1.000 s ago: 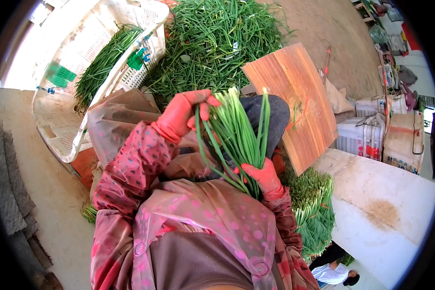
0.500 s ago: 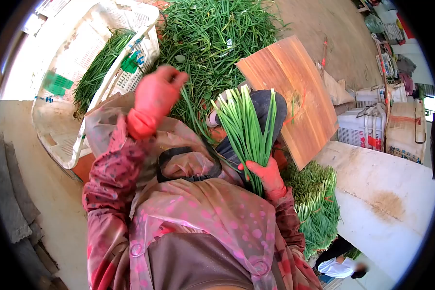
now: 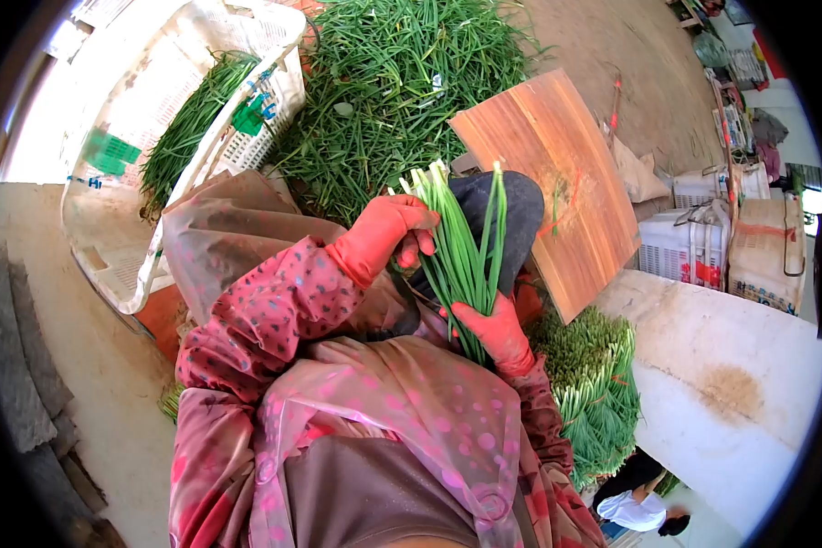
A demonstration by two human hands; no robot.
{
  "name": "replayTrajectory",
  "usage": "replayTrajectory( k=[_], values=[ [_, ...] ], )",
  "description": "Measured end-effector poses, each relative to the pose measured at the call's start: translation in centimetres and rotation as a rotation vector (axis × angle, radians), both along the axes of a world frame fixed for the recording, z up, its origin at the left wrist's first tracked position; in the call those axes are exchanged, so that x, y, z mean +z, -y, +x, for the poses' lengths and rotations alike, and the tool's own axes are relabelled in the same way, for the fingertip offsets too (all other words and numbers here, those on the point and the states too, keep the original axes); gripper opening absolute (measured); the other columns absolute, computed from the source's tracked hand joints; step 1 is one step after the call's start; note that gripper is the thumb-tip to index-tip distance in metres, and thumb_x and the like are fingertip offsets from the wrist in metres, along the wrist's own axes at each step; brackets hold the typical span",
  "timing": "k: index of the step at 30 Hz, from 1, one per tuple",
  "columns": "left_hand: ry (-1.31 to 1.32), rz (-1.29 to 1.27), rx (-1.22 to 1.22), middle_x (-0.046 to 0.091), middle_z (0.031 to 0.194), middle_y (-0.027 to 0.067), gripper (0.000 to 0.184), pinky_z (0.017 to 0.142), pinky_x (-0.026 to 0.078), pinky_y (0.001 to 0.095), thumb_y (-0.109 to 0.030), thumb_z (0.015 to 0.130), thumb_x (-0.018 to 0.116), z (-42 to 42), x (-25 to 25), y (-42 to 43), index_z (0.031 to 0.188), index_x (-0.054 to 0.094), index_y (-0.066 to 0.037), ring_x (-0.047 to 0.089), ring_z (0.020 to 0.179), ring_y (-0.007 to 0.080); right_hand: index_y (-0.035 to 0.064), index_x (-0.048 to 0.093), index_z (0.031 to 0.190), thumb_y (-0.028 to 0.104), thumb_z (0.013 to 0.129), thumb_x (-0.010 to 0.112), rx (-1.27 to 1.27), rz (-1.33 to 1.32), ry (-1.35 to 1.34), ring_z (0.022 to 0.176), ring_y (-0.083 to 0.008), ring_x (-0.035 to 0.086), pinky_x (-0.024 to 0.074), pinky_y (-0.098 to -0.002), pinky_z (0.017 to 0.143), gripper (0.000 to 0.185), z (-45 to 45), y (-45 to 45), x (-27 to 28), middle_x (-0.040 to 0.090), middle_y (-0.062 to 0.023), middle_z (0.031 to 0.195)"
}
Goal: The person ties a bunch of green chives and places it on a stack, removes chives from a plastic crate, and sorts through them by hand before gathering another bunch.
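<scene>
My right hand [image 3: 497,334], in a red rubber glove, is wrapped round the lower part of a bunch of garlic chives [image 3: 457,247], whose pale cut ends point up and away from me. Gloved in red as well, my left hand [image 3: 388,239] has curled fingers pressed against the bunch's left side, near the pale ends. Beyond my lap a big heap of loose garlic chives [image 3: 384,100] spreads over the ground. More chives [image 3: 196,123] lie in the white plastic basket [image 3: 110,233] on the left.
A wooden board [image 3: 557,173] slants beside my right knee. Tied chive bundles [image 3: 594,402] stand to the right, against a pale ledge [image 3: 721,365]. White crates [image 3: 685,242] are farther right. Another person [image 3: 635,507] is at the lower right.
My left hand has come down and right from near the basket to the upper part of the bunch. My right hand keeps its hold in nearly the same place.
</scene>
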State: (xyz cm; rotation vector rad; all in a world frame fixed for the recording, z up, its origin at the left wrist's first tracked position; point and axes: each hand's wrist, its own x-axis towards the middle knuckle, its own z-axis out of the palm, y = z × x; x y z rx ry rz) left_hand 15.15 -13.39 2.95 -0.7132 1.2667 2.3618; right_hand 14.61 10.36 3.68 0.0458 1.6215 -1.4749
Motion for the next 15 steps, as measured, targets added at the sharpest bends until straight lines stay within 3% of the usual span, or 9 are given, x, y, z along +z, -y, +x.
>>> replayTrajectory(
  k=[3,8,11,12,15],
  values=[
    [-0.065,-0.071,0.049,0.064,0.067,0.0121,0.013,0.044,0.041,0.0257,-0.013,0.083,0.058,0.6,-0.7,-0.3,0.078,0.058,-0.001,0.051,0.044,0.0142,-0.0016,0.057,0.109,0.006,0.087,0.061,-0.01,-0.007,0.002,0.069,-0.0146,0.062,0.0499,-0.0268,0.058,0.024,-0.1,0.0,-0.1,0.068,-0.0103,0.09],
    [-0.068,0.345,0.231,0.065,0.083,0.0164,0.01,0.045,0.038,0.0264,-0.012,0.08,0.055,1.1,-0.8,-0.2,0.075,0.058,-0.003,0.047,0.046,0.0141,-0.0015,0.057,0.11,0.006,0.087,0.06,0.015,-0.036,0.013,0.069,-0.0137,0.062,0.049,-0.0256,0.058,0.024,-0.4,-0.4,-0.3,0.068,-0.0097,0.09],
    [-0.174,0.346,0.23,0.066,0.086,0.0161,0.015,0.044,0.037,0.0267,-0.015,0.081,0.052,0.9,-0.6,0.9,0.075,0.06,-0.003,0.043,0.045,0.0127,-0.0011,0.057,0.11,0.006,0.087,0.059,0.044,-0.02,0.002,0.068,-0.0125,0.061,0.0485,-0.0252,0.057,0.024,-0.3,-0.7,-0.3,0.068,-0.0085,0.089],
    [-0.282,0.312,0.28,0.067,0.094,0.0171,0.016,0.045,0.036,0.0263,-0.015,0.081,0.052,0.6,-0.9,1.6,0.075,0.061,-0.004,0.043,0.045,0.0124,-0.0011,0.058,0.11,0.006,0.087,0.06,0.051,-0.022,0.021,0.068,-0.0121,0.061,0.0484,-0.0252,0.056,0.024,-0.3,-0.8,-0.2,0.068,-0.008,0.088],
    [-0.415,0.181,0.48,0.067,0.092,0.0215,0.015,0.051,0.043,0.0269,-0.012,0.08,0.051,-0.6,-0.8,5.4,0.078,0.061,-0.001,0.046,0.046,0.0139,-0.0009,0.059,0.109,0.008,0.087,0.06,0.044,-0.028,0.029,0.068,-0.0117,0.061,0.0484,-0.0251,0.056,0.023,0.0,-1.1,0.0,0.068,-0.0072,0.087]
  ],
)
